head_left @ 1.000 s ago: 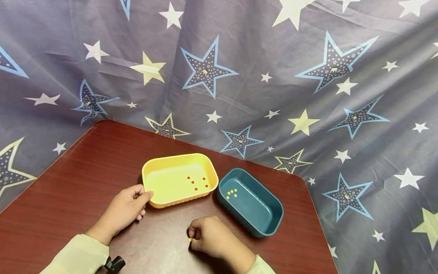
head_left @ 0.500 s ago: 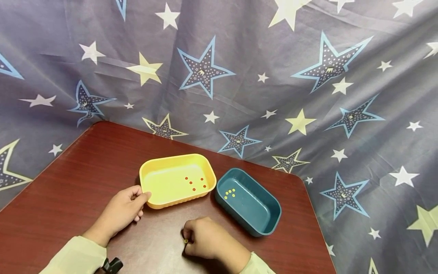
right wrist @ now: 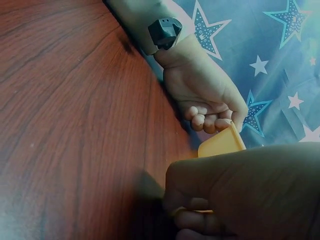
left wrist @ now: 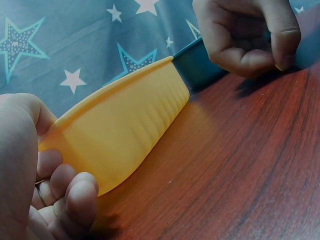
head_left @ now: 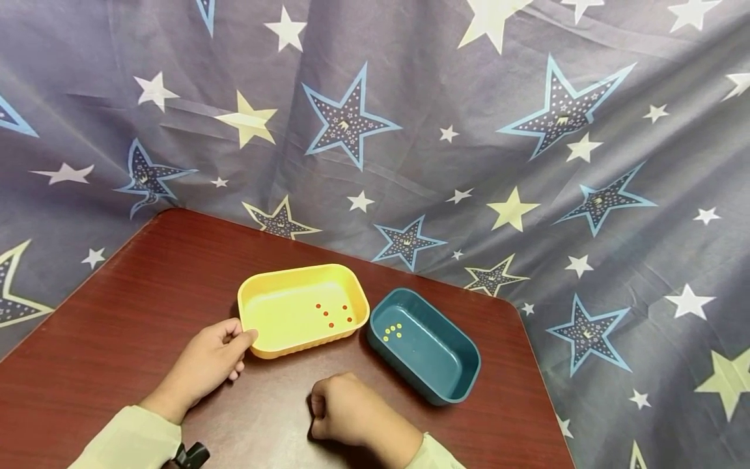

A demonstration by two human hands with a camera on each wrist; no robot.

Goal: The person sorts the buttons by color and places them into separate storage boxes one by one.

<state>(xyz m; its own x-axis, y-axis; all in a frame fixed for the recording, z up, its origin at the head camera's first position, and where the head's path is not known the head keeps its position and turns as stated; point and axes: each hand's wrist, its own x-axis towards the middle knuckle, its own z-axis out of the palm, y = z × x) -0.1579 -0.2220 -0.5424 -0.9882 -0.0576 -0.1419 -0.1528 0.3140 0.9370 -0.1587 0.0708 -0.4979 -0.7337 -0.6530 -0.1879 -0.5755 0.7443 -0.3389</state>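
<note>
My left hand [head_left: 213, 358] pinches the near left corner of a yellow plastic tray [head_left: 305, 341], thumb over the rim and the other fingers curled outside. Several small red discs [head_left: 331, 325] lie inside, towards its right end. Close above the table in front of the trays is my right hand [head_left: 351, 410], thumb and fingertips together. A speck of a small yellow disc [left wrist: 278, 67] shows at those fingertips in the left wrist view; from the head it is hidden. Several similar yellow discs [head_left: 399, 335] lie at the left end of a dark teal tray [head_left: 436, 385].
Both trays stand side by side on the reddish-brown wooden table [head_left: 135, 293], their near ends almost meeting. A star-patterned curtain [head_left: 410, 163] hangs along the table's far and side edges. A black wrist camera [head_left: 192, 455] sits at the left sleeve.
The right hand has shifted slightly left and turned, so the yellow disc at its fingertips has gone out of the head view. The left hand keeps its hold on the yellow tray.
</note>
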